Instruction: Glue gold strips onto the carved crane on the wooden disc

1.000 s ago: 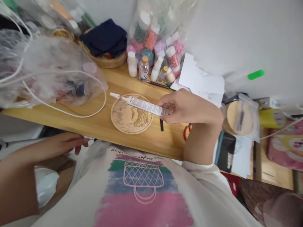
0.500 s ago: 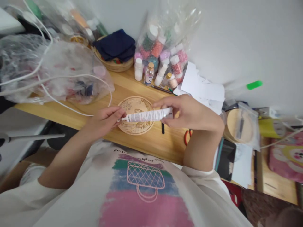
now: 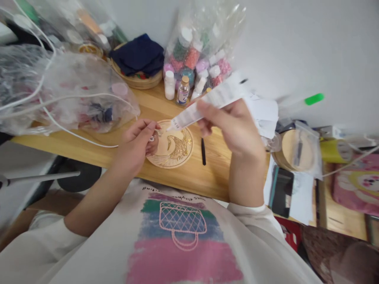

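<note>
The tube (image 3: 207, 103) is no longer level across the wooden disc (image 3: 169, 144) as it was half a second ago: the right hand (image 3: 233, 126) has swung its back end up and away from the body, so it now slants with the nozzle pointing down toward the disc's upper left edge. That hand is closed around the tube's middle, thumb on top, fingers wrapped beneath. The tube is blurred at its far end, so it is moving fast.

The left hand (image 3: 136, 144), which was pinching the nozzle end a moment ago, has come off the tube and sits just left of the nozzle tip, fingers curled in with thumb and forefinger pressed on something small and white, likely the cap (image 3: 152, 138), though it is too small to be sure. The nozzle looks bare, so the tube seems to have just been opened and tipped into a working angle over the engraved bird.

The disc lies flat on the counter (image 3: 189, 177), below and between both hands. A thin black stick (image 3: 203, 151) lies just right of the disc, beneath the right hand. Small bottles (image 3: 176, 85) and a bag of bead jars (image 3: 201, 43) stand beyond the hands, near the wall.
</note>
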Motion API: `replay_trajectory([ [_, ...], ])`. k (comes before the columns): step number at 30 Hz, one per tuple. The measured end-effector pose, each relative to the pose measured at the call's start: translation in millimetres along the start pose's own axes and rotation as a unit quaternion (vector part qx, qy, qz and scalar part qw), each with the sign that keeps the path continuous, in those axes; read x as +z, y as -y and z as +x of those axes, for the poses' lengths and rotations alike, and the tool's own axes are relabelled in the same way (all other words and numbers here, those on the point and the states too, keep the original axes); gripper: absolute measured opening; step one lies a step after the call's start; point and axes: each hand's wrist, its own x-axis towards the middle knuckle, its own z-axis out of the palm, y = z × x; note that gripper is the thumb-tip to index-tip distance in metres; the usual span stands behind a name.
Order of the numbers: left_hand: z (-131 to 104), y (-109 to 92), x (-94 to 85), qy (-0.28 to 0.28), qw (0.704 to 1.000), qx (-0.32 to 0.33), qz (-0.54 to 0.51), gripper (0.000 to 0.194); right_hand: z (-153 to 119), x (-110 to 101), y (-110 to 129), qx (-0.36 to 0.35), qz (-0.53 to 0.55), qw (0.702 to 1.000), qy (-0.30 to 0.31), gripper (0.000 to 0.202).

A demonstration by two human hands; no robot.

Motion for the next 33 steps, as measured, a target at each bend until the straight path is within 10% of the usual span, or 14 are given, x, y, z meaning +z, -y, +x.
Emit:
replay_trajectory([
  [8,2,23,-52.3,0.019,0.981,-0.085,0.171,0.032,-36,-25,46,-0.083,0.007,0.976,-0.203,0.019],
  [13,0,31,-50.3,0.077,0.963,-0.128,0.225,0.031,-55,-17,53,-0.125,-0.078,0.934,-0.324,0.013],
  [25,-8,33,-22.2,0.348,0.882,-0.278,0.156,0.042,-86,-5,-23,0.066,0.052,0.925,-0.37,0.021],
  [29,19,9,-20.6,0.359,0.885,-0.177,0.239,0.029,-91,2,-43,0.11,0.036,0.921,-0.371,0.028],
  [33,70,-3,-6.3,0.123,0.904,0.112,0.393,0.018,-74,4,-51,0.102,-0.008,0.931,-0.351,0.029],
])
